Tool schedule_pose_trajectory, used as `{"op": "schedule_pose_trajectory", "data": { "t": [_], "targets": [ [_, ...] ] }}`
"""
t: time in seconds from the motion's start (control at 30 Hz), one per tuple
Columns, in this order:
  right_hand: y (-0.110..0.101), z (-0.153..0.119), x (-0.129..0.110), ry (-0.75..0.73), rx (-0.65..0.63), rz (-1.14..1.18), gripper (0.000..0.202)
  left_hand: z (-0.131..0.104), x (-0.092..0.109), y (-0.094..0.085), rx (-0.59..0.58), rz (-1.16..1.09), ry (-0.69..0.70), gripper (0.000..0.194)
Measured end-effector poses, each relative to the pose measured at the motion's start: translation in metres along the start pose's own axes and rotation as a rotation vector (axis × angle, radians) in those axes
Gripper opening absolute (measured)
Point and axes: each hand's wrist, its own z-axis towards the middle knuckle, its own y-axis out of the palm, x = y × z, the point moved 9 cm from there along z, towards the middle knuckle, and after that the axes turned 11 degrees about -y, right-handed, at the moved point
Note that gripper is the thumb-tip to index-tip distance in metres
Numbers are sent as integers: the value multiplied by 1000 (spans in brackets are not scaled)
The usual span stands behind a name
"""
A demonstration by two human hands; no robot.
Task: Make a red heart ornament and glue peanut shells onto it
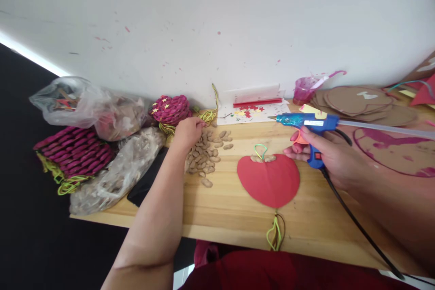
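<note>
My right hand [335,158] grips a blue hot glue gun [314,122], a clear glue stick running out of its back and its nozzle pointing left. Its fingers are around the handle and near the orange trigger. Over the top of a heap of peanuts [204,156] is my left hand [190,131], fingers curled closed; what they hold, if anything, is hidden. Between the hands lies a red heart-shaped paper piece [268,179] with a green loop on top and a yellow-green tassel below. Two peanuts [270,158] sit on its upper edge, beside the loop.
White paper [224,115] with star confetti lies at the back. Right of it are a pink-stained cup [303,90] and stacked cardboard shapes [358,99]. Woven magenta pieces [76,152] and plastic bags [115,181] crowd the left. A black cord [360,224] trails from the glue gun.
</note>
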Motion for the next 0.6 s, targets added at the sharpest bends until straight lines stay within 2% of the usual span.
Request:
{"op": "schedule_pose_trajectory", "data": {
  "t": [0.17, 0.37, 0.6],
  "targets": [
    [0, 0, 1, 7, -8, 18, 51, 2, -2, 2, 11, 2, 11, 27],
    [0, -1, 2, 15, 9, 51, 50, 2, -2, 3, 5, 1, 17, 32],
    [1, 0, 1, -36, -51, 24, 43, -1, 9, 7, -4, -31, 82, 34]
  ]
}}
